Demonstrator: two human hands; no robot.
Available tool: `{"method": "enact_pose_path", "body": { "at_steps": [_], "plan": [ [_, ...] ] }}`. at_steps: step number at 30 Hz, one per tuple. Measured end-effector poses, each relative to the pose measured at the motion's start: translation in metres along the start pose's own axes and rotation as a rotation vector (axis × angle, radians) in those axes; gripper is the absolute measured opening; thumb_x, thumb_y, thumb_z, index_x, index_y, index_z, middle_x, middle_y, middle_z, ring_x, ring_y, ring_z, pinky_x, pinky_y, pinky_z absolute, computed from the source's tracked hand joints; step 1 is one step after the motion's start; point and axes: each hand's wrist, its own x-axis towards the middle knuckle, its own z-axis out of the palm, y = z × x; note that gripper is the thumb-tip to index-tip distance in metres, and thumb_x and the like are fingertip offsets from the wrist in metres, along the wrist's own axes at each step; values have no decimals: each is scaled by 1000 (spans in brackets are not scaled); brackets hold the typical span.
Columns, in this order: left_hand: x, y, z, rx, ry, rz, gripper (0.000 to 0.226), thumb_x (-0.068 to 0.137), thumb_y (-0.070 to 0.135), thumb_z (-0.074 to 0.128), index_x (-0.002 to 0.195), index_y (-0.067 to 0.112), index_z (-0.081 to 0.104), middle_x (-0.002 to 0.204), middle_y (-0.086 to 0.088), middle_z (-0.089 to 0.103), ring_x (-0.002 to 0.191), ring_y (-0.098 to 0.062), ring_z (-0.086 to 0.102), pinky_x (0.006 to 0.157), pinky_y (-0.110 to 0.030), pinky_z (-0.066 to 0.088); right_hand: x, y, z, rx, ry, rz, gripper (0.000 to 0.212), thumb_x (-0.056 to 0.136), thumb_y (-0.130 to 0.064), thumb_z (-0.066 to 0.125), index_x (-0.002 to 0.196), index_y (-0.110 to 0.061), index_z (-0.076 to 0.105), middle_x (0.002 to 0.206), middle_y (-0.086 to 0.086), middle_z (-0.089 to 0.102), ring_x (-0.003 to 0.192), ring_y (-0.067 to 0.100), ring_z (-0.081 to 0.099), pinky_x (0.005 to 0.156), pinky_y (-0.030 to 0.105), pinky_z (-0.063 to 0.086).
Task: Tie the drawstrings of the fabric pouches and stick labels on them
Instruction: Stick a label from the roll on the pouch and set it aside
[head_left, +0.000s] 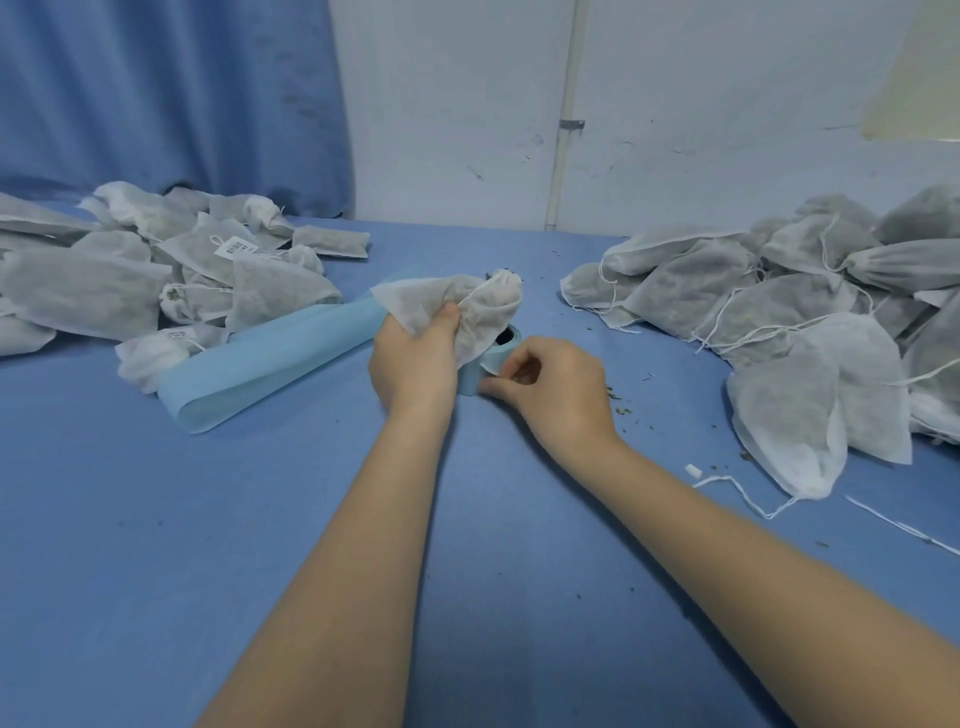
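the left hand (415, 358) is curled tight around a white fabric pouch (467, 306), gripping it near the middle of the blue counter (260, 519), with the thumb pressed on the cloth and the gathered neck of the pouch pointing up and away. a thin drawstring (475, 295) runs across the bunched top. just beside it, the right hand (550, 389) has its fingers bent inward, pinching at the edge of a light blue roll of label backing (491, 358) that stands on the counter right under the pouch; whether a label is already between the fingertips cannot be told. a long tail of the same light blue strip (270, 358) runs off to the left and loops back on itself. on the left side of the counter lies a pile of pouches (130, 275), some of them showing white printed labels (236, 247). on the right is another heap of pouches (805, 312) with loose strings trailing out. small dark crumbs (615, 400) are scattered near the right hand. a blue curtain (171, 98) hangs behind the left pile.
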Motion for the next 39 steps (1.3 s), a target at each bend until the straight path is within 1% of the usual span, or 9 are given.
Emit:
{"method": "enact_pose_path", "body": {
  "at_steps": [2,7,12,16,21,25,27,33,39],
  "plan": [
    [0,-1,0,-2,-7,6,20,81,32,67,98,23,69,101,4,71,100,-18,64,91,-32,49,-2,-3,-6,-81,-132,-46,27,67,-34,83,61,-29,57,66,-14,56,66,2,52,63,24,42],
    [-3,3,-4,-8,-37,33,10,82,29,67,92,26,66,95,6,69,101,-19,64,93,-35,49,-11,-17,-35,-142,-428,-139,17,70,-37,82,69,-29,67,74,-14,54,69,-5,52,65,12,40],
    [-17,20,-15,-89,-98,163,20,74,33,67,91,23,65,92,4,69,95,-19,65,90,-37,50,-16,-31,-75,-48,-320,-269,17,79,-36,74,72,-40,60,92,-12,53,84,1,52,78,15,43],
    [-30,34,-16,-77,-303,212,12,78,15,73,88,19,68,88,-1,70,84,-18,65,85,-39,53,-15,-41,-95,-129,-158,-363,9,82,-32,72,88,-26,70,108,-2,48,103,15,42,91,20,33],
    [-50,42,-13,-74,-462,203,17,73,11,77,77,25,68,75,9,70,73,-9,62,72,-31,51,-11,-44,-106,-182,-39,-362,13,84,-29,70,92,-19,71,109,-4,41,105,18,34,85,15,22],
    [-58,46,-13,-121,-540,190,22,67,21,74,88,16,71,84,0,72,79,-14,64,75,-34,52,-14,-38,-106,-163,-19,-329,12,85,-29,69,92,-19,70,111,-4,44,111,19,36,85,13,23],
    [-59,48,-13,-129,-575,178,26,64,24,70,89,14,71,80,3,71,75,-10,63,71,-27,50,-14,-36,-107,-129,-8,-318,12,85,-27,69,94,-18,68,110,-6,46,113,17,40,83,10,25],
    [-60,47,-15,-183,-706,115,34,66,24,70,98,11,70,92,-1,72,86,-15,67,78,-28,50,-14,-34,-107,14,-29,-256,25,86,-23,69,100,-28,49,95,-12,61,87,5,55,69,2,35],
    [-62,44,-10,-71,-701,169,43,61,1,84,99,14,67,95,-1,73,87,-13,68,81,-30,54,-9,-30,-101,320,27,-130,15,82,-28,73,91,-32,62,72,-13,68,66,1,58,53,17,45]
  ]
}}
